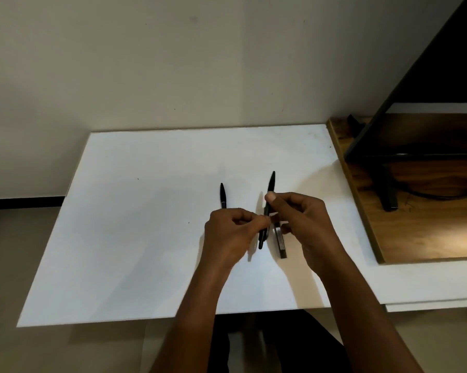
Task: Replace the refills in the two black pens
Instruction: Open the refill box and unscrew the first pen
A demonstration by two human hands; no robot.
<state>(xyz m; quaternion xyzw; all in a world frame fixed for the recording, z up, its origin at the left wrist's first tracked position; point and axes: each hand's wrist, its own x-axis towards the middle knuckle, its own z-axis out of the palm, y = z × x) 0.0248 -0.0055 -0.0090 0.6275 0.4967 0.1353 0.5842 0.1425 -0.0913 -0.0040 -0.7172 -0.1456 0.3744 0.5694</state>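
White tabletop stood against a plain wall. A wooden board with a black metal frame lay well right of the held pen, out of the way. Both hands met on the held pen, raised, tip pointing away. The left hand pinched its lower barrel in curled fingers; the right hand pinched it higher, thumb on top. Second pen lay left of the held pen, its rear end hidden behind the left hand. Small dark pack lay just right of it, contents unreadable. Judgement: pen light, stiff, smooth; grip either side of the barrel joint and twist. Refill probably thin and bendable.
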